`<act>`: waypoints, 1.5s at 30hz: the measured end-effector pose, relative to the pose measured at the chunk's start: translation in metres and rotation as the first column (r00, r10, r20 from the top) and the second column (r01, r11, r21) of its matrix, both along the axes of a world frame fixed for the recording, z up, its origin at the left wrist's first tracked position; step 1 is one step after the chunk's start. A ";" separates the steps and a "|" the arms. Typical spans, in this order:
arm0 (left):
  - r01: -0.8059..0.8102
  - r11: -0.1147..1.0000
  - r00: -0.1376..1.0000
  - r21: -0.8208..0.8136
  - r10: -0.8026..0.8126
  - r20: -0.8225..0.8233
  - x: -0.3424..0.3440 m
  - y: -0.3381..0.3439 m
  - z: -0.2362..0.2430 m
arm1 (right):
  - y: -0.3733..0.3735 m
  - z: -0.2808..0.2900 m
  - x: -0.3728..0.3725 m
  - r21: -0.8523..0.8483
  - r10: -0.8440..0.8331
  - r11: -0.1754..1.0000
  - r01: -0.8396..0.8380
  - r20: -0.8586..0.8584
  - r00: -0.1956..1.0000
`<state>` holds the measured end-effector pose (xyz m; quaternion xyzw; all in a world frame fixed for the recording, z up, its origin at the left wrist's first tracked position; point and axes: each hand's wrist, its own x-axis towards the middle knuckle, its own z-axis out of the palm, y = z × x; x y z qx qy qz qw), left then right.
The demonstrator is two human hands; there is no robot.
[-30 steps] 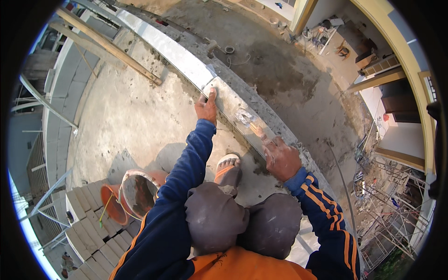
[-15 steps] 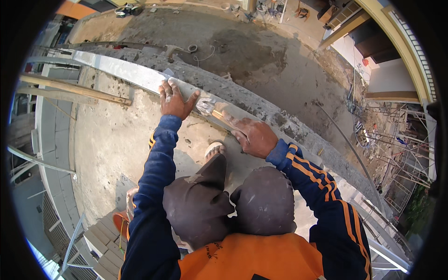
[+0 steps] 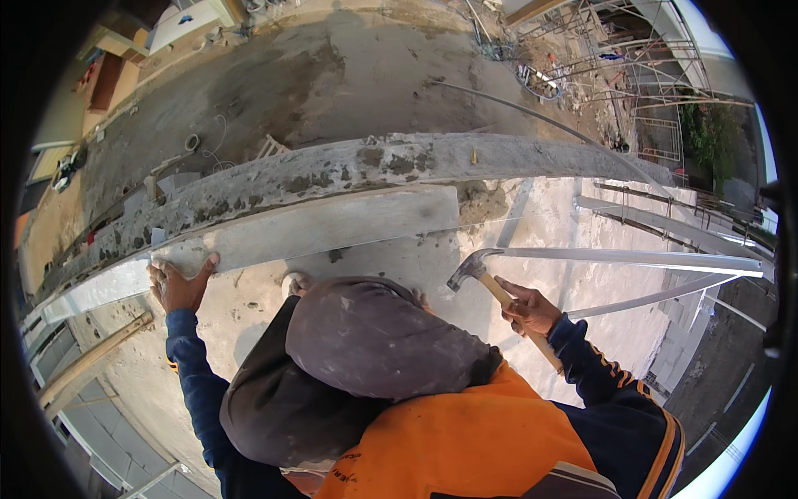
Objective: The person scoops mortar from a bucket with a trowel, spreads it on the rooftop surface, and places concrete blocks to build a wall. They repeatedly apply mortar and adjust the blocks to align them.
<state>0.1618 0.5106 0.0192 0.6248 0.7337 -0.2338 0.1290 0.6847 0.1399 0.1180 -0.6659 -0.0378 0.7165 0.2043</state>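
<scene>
My right hand is wrapped around the wooden handle of a claw hammer, held off to the right of my knees with its metal head toward the wall. My left hand lies with fingers spread on a long, pale grey, flat-topped strip. Its thumb rests along the near edge. Close beyond that hand, a small whitish piece stands at the strip's far edge. A thin line stretches from the strip's right end toward the right.
Behind the strip runs a rough, mortar-spotted concrete ledge. Metal bars reach in from the right, close to the hammer. A wooden pole slants at the lower left. Scaffolding stands at the far right.
My view has swung to the right. The hammer has come away from the strip, back to my right side, and its head now shows clearly. My left hand still rests on the strip.
</scene>
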 end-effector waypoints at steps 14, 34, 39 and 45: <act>0.003 1.000 1.000 0.005 -0.003 -0.006 -0.003 -0.002 0.000 | 0.061 -0.085 -0.009 0.144 -0.577 0.813 0.564 0.077 0.813; 0.007 1.000 1.000 0.026 -0.007 -0.019 -0.004 -0.002 -0.003 | 0.067 -0.101 -0.004 0.145 -0.593 0.803 0.578 0.104 0.798; 0.029 0.999 0.997 0.027 -0.026 -0.075 -0.004 0.000 -0.005 | 0.074 -0.092 -0.009 0.212 -0.382 0.899 0.383 -0.049 0.923; 0.016 0.999 0.999 0.037 -0.015 -0.037 -0.002 -0.002 -0.002 | 0.074 -0.086 -0.011 0.206 -0.475 0.858 0.472 -0.037 0.879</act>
